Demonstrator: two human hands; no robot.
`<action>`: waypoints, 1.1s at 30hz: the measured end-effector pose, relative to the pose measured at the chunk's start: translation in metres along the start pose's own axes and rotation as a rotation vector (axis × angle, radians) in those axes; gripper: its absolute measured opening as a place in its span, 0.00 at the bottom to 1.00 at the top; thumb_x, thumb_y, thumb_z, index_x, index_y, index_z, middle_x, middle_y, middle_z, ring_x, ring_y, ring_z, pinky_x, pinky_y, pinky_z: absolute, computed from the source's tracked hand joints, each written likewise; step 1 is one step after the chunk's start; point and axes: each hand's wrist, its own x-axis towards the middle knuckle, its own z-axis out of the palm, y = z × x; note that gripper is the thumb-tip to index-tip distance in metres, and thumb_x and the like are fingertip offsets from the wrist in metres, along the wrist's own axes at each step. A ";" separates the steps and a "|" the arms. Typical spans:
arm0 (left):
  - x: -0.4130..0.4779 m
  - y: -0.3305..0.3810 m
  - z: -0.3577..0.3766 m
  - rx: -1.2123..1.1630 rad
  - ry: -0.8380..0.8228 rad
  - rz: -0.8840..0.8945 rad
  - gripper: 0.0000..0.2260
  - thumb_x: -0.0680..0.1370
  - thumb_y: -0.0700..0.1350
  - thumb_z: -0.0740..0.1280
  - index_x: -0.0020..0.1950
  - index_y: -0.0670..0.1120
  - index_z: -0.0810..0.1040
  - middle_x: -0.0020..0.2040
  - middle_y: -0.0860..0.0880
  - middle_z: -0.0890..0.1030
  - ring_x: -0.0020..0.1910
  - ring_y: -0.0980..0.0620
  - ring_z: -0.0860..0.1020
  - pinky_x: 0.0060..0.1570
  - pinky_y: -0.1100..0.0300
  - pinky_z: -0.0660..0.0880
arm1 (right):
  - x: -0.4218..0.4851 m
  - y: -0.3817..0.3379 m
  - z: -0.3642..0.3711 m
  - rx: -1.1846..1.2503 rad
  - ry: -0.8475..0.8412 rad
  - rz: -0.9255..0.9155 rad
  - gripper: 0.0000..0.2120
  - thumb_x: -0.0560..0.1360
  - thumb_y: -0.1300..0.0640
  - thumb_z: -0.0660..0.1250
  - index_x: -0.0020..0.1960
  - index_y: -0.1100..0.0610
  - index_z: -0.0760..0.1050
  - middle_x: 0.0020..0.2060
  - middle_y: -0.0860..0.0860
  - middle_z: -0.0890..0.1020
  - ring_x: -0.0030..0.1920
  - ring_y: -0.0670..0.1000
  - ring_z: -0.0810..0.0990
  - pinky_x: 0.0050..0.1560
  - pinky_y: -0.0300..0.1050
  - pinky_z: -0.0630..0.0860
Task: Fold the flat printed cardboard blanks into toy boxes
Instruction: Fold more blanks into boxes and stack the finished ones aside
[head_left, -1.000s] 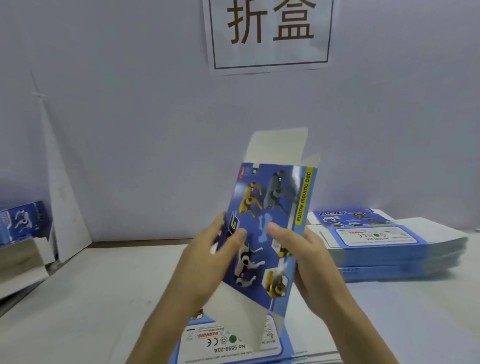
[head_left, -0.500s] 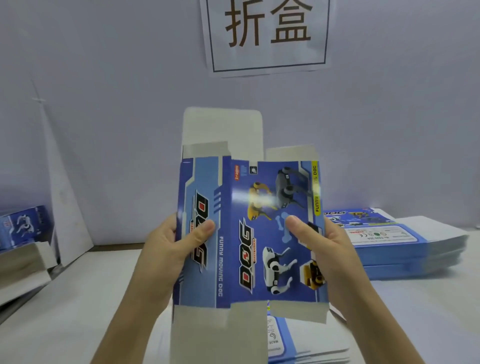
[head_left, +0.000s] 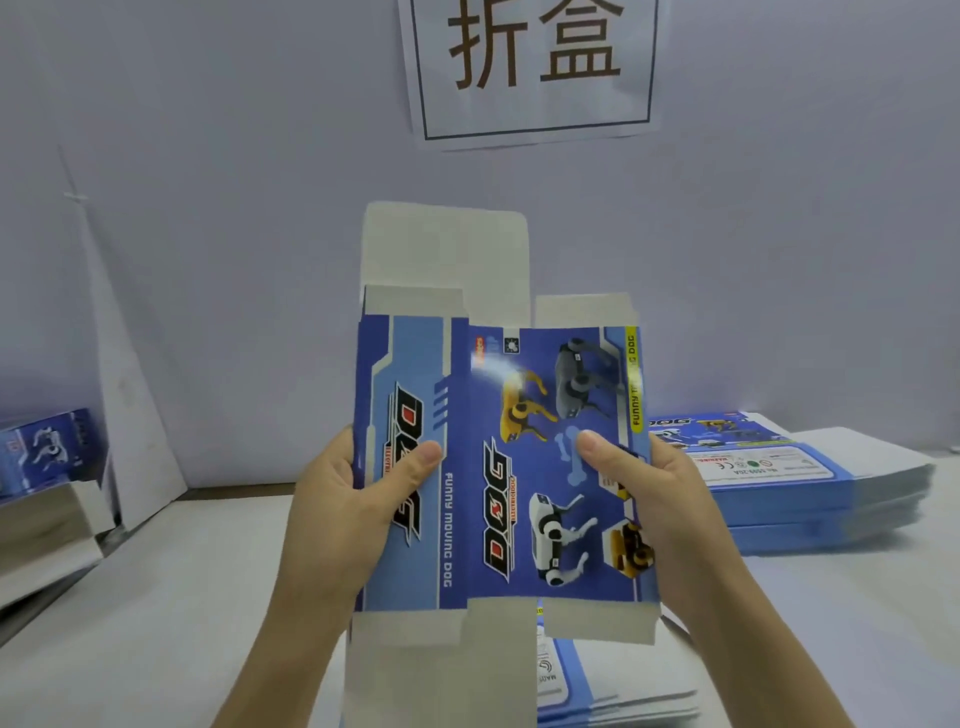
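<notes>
Blank (head_left: 498, 467) mid-frame looks light, stiff, creased: left hand (head_left: 337, 499) and right hand (head_left: 660, 499) pinch its side edges, thumbs in front.

The blue printed cardboard blank (head_left: 498, 467) is held upright above the white table (head_left: 156, 597), with flaps sticking out at its top and bottom. The left hand (head_left: 343, 499) grips the blank's left edge and the right hand (head_left: 660, 499) its right edge, each thumb on the near face. Below the blank's lower end, a low pile of flat blue-and-white blanks (head_left: 597, 691) lies on the table. To the right of the blank and farther back, a taller stack of flat blue-and-white blanks (head_left: 810, 499) rests on the table. Far left of the blank is a blue printed box (head_left: 47, 452). Between that box and the blank, a white cardboard sheet (head_left: 130, 415) leans on the pale wall (head_left: 260, 208). Above and behind the blank, a white paper sign (head_left: 530, 67) hangs on that wall.
</notes>
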 end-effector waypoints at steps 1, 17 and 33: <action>0.000 -0.001 0.000 -0.003 0.016 0.001 0.17 0.64 0.55 0.71 0.51 0.52 0.76 0.41 0.51 0.86 0.37 0.50 0.85 0.28 0.60 0.79 | 0.000 0.001 0.000 -0.009 0.007 -0.011 0.12 0.63 0.47 0.71 0.39 0.55 0.80 0.35 0.52 0.86 0.35 0.49 0.85 0.31 0.35 0.76; -0.008 0.000 0.008 -0.009 -0.072 0.016 0.29 0.57 0.60 0.73 0.55 0.56 0.71 0.46 0.56 0.84 0.42 0.54 0.85 0.33 0.62 0.80 | -0.005 -0.004 0.004 -0.061 -0.014 -0.091 0.14 0.68 0.50 0.71 0.38 0.61 0.76 0.28 0.51 0.83 0.26 0.44 0.81 0.23 0.31 0.71; -0.009 -0.003 -0.014 0.387 -0.479 0.414 0.40 0.62 0.49 0.76 0.70 0.44 0.62 0.55 0.73 0.71 0.60 0.67 0.73 0.44 0.79 0.71 | -0.002 -0.010 -0.003 0.454 -0.341 0.044 0.16 0.70 0.43 0.63 0.49 0.47 0.83 0.46 0.50 0.84 0.43 0.49 0.81 0.44 0.42 0.79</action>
